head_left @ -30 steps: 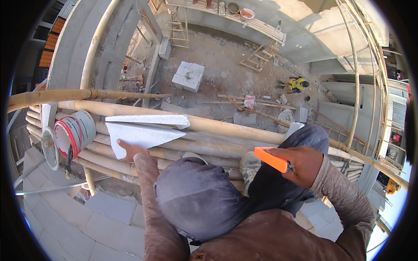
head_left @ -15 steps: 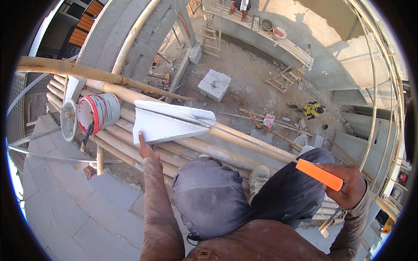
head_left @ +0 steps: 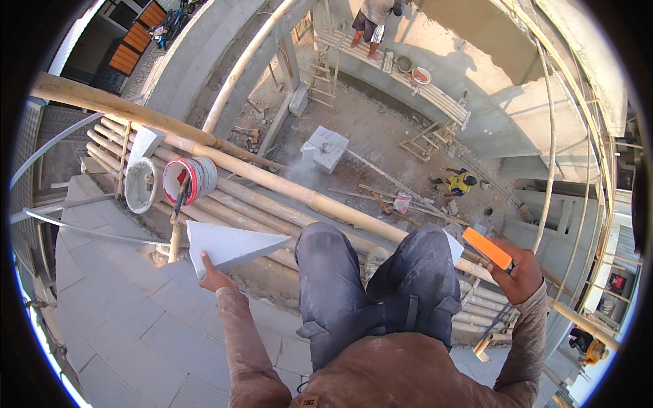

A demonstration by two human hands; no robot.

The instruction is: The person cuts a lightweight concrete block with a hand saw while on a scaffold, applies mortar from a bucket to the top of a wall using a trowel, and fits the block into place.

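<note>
My left hand [head_left: 216, 273] grips the broad end of a white wedge-shaped lightweight concrete block piece [head_left: 224, 246], thumb on its top face. The wedge is beside my left knee, its narrow tip pointing right. In my right hand [head_left: 518, 273], to the right of my right knee, is an orange bar-shaped thing [head_left: 487, 247]; its exact kind cannot be made out. The pale corner of a white piece [head_left: 454, 246] shows between that knee and the orange bar.
Bamboo poles [head_left: 313, 200] form the scaffold under me. A white-and-red bucket [head_left: 203, 180] and a grey basin [head_left: 141, 185] stand left, beside a grey block wall [head_left: 129, 292]. Far below are white blocks [head_left: 330, 149], dust and a person in yellow [head_left: 462, 182]; another person [head_left: 374, 20] stands on a far platform.
My left hand has drawn the wedge down and left, toward the wall. The second white piece beside it has gone from the poles; dust now rises by the blocks below. My knees have shifted.
</note>
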